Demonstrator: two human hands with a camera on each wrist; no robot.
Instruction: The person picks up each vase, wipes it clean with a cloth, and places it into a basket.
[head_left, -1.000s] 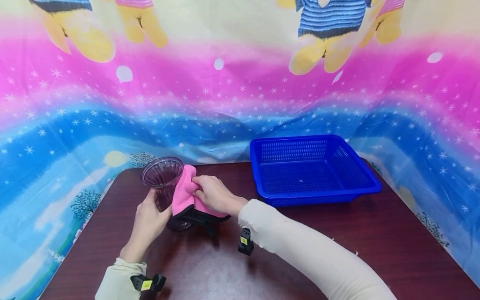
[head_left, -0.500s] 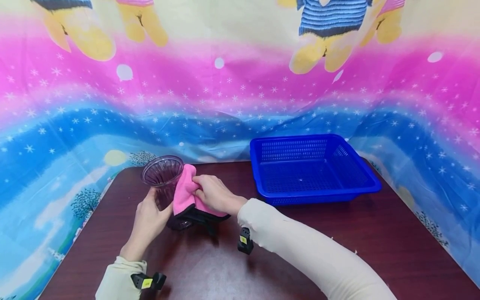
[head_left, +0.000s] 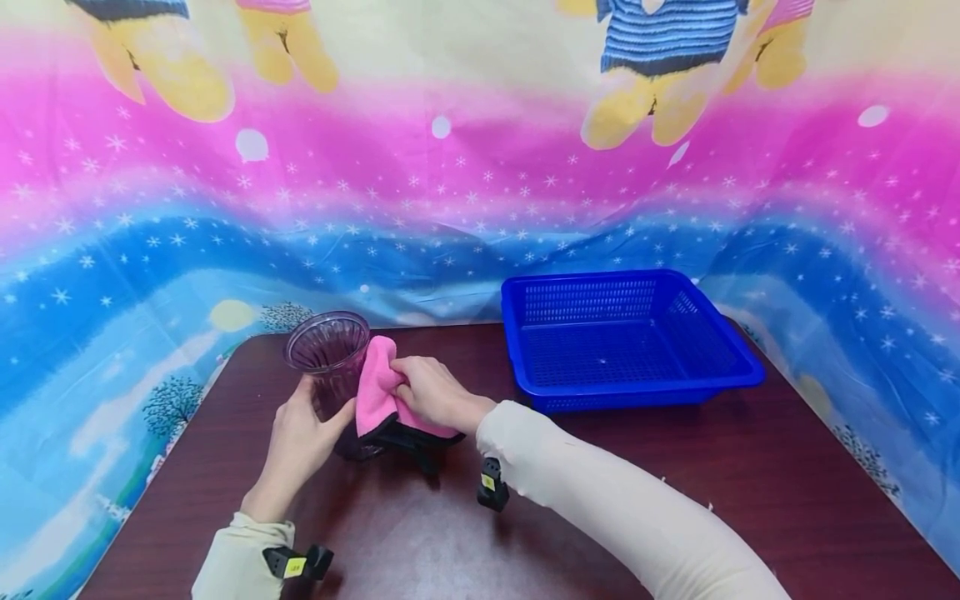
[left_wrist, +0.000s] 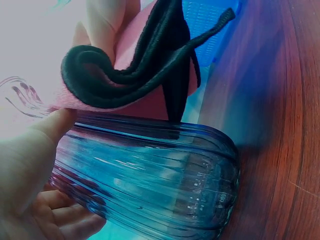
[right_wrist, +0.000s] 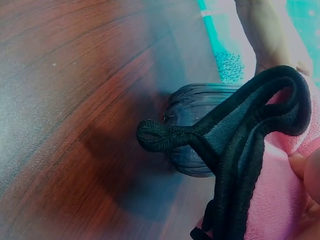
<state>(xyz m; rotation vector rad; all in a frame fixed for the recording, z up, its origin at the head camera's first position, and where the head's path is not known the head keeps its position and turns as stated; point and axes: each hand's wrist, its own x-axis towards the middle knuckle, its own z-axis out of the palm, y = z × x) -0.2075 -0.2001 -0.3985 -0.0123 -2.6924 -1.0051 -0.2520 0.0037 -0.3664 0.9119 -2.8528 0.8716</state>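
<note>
A clear, ribbed vase (head_left: 327,346) with a flared rim stands on the table at the left. My left hand (head_left: 300,433) grips its middle, thumb on the near side and fingers around the far side; the left wrist view shows the ribbed body and thick base of the vase (left_wrist: 150,170). Bunched in my right hand (head_left: 435,390) is a pink cloth (head_left: 377,387) with a black border and a hanging loop. The cloth lies along the vase's right side; in the right wrist view its black edge (right_wrist: 240,150) partly covers the vase.
A blue plastic basket (head_left: 525,387) with perforated walls sits at the back right of the dark wooden table (head_left: 450,533). Behind the table hangs a printed fabric backdrop (head_left: 465,167) with snowflakes. Both wrists wear small black cameras.
My right hand and the pink cloth have shifted slightly right and down along the vase's side. The left hand keeps its grip, and the vase stays in place.
</note>
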